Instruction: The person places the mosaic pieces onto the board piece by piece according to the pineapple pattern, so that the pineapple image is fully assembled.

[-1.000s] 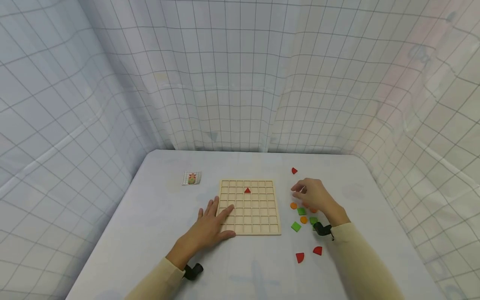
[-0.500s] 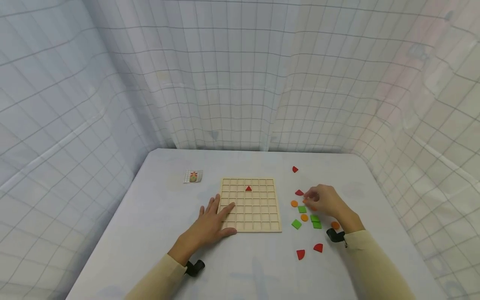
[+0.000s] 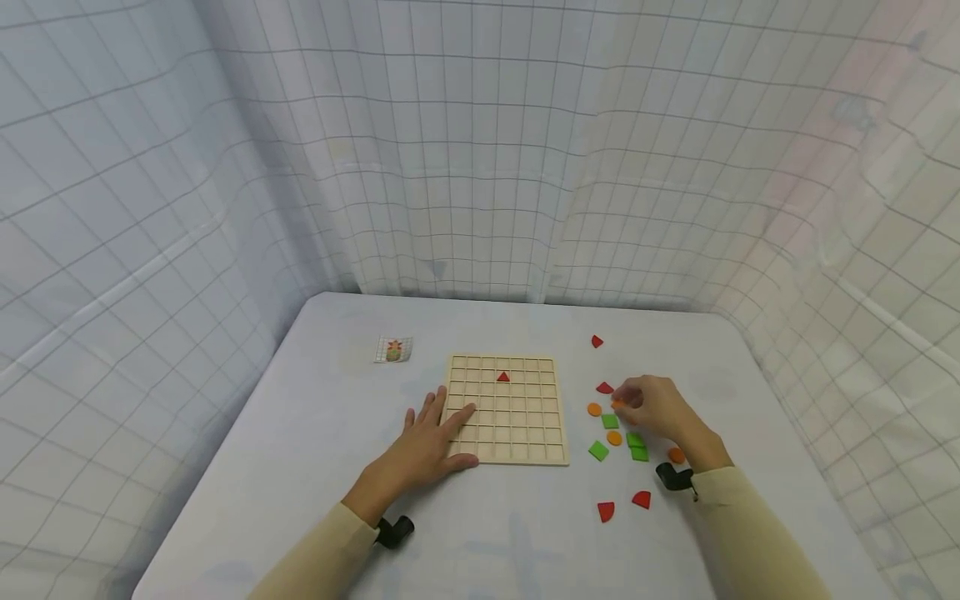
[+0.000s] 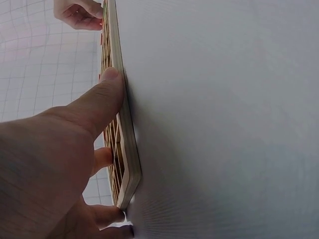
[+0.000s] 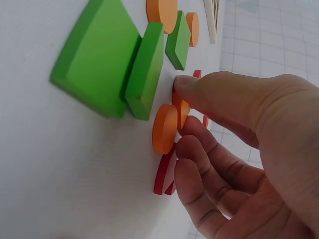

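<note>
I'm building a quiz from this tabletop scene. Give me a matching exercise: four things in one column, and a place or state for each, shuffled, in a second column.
Things:
1. left hand
2. right hand
3. red triangle
4. small card

Places or states:
A. sits in a cell of the wooden grid board
B. lies on the table left of the board, far side
C. rests flat on the board's near left corner
D. pinches an orange disc among the loose pieces

Pairs: 1-C, 2-D, 3-A, 4-B
</note>
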`<state>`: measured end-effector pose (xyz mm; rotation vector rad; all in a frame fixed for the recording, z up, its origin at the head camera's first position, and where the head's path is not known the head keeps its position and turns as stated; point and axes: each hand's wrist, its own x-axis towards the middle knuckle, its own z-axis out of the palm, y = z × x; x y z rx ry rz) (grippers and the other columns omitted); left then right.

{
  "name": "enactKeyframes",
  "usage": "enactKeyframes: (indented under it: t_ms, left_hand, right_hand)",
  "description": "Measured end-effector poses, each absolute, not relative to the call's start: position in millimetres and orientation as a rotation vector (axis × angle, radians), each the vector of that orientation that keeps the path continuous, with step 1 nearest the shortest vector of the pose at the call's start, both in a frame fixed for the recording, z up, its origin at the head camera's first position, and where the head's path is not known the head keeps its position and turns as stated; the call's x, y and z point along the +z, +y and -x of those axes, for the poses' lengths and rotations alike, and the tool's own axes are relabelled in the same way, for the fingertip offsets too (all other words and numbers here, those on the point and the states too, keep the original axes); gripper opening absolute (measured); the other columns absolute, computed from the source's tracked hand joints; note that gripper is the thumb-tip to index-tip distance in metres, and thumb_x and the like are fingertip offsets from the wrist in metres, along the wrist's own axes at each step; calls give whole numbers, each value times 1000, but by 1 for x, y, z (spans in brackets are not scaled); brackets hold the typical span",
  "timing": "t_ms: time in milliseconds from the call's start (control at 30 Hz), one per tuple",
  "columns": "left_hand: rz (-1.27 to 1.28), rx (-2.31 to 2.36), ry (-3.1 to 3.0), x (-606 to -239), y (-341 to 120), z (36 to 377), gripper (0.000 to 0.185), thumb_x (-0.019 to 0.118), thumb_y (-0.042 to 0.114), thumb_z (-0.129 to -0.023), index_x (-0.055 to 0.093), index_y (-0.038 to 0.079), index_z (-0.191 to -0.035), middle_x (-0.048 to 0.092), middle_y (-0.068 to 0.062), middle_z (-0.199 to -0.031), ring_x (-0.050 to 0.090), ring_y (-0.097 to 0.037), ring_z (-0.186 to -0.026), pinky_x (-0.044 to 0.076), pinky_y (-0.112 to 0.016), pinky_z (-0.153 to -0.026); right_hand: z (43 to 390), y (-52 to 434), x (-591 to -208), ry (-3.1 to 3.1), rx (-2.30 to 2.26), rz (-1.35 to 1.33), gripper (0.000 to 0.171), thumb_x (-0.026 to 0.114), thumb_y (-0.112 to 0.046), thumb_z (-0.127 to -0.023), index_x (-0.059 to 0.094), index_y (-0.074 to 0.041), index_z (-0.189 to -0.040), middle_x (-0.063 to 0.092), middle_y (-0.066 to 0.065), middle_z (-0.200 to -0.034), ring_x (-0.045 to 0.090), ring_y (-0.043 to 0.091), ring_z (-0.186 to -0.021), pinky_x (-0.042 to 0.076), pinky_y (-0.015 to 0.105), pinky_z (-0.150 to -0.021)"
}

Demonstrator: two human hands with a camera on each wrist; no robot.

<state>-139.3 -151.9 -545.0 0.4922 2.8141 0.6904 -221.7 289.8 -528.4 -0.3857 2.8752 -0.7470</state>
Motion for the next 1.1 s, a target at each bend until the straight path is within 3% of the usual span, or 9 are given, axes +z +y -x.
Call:
enactKeyframes:
  t_ms: [500,800,1100]
  left_hand:
    - [-477,726,2796,-542,-150,138,90,84,53,-106,45,19,-181,9,-36,-192,12,-59,-181,18,-86,-139]
    - [-467,734,2797,-541,-149,136,91,85,52,-106,46,18,-181,10,-36,-193,12,-59,-181,17,-87,-139]
    - [-470,728,2794,-541,-150,137,91,84,52,-106,46,18,-181,9,-36,-193,12,-59,-181,17,-87,-139]
  right_hand:
    - [222,292,-532,2936,-786,407,18,86,-12,-102,87,-6,-119,80,7,-104,70,21,-96,66,40,-90]
    - [225,284,-528,2985,-804,382,30,89,-14,-101,86,-1,-128,83,13,-113,72,27,-100,70,48,-95]
    - [229,262,-525,3031,-848,559,22,89,-7,-99,87,0,-119,81,10,-107,73,23,-97,67,45,-92]
